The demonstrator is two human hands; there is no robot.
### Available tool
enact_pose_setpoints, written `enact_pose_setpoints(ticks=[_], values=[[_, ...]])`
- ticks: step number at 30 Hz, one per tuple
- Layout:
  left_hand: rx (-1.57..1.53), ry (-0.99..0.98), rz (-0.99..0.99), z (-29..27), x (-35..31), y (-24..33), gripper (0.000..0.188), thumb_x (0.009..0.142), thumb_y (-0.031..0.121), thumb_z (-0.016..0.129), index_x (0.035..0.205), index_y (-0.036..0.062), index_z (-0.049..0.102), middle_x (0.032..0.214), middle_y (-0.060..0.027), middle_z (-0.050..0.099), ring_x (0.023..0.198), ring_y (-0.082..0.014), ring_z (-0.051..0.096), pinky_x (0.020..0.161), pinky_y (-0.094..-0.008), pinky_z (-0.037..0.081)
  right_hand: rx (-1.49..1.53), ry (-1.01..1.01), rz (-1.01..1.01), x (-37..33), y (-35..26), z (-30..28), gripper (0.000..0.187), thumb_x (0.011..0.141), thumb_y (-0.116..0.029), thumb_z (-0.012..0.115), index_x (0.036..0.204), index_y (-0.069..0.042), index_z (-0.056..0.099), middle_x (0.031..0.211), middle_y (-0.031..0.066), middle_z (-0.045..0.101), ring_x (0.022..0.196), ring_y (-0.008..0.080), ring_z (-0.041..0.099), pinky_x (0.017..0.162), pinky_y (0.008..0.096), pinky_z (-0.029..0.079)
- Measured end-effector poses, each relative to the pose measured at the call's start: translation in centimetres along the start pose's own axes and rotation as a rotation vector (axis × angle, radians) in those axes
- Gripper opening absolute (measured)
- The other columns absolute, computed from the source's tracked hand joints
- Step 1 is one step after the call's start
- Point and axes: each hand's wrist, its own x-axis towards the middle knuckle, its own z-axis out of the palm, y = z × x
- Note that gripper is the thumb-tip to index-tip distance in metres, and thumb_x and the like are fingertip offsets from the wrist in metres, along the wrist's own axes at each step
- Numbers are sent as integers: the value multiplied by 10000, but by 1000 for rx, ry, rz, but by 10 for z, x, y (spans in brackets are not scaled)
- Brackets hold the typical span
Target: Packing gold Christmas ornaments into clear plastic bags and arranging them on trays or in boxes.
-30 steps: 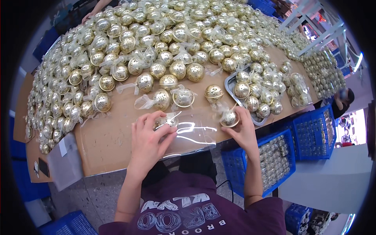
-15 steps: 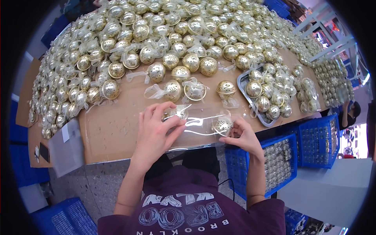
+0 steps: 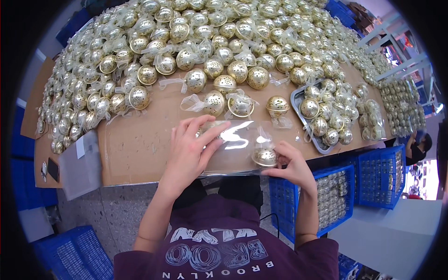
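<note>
Presently, the right hand [image 3: 293, 166] has fingers closed on a gold ball [image 3: 265, 157] at the clear sleeve [image 3: 233, 156]'s right end; the left hand [image 3: 188, 145] partly covers a second ball [image 3: 212, 125] at its left, grip indeterminable; a loaded tray [image 3: 296, 104] sits right of the sleeve

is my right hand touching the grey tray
Apart: the head view shows bare brown tabletop between the right hand and the near end of the grey tray.
</note>
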Motion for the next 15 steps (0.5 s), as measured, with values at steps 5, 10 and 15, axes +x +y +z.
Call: enact_pose_setpoints(ticks=[5,10,15], values=[[38,-13,22,-2,0,-4,331,857,225,630,1188,223,640,1208,-18,558,1107,-241,464,911,-384,353,101,-255,-318,28,-12,4,531,713,-42,771,1218,-22,610,1076,56,567,1039,188,519,889,311,429],[-5,-11,13,1,2,-1,366,853,225,633,1216,194,607,1189,-14,561,1113,-245,463,919,-395,352,459,-325,-157,43,7,21,434,757,-11,737,1174,12,617,1089,65,580,1030,161,561,870,314,495],[44,-39,35,-3,3,-1,394,840,289,648,1222,203,599,1214,-41,533,1130,-264,447,930,-408,344,440,-286,-155,63,-16,47,331,807,-30,703,1117,-2,592,1033,61,622,960,138,615,818,283,522]])
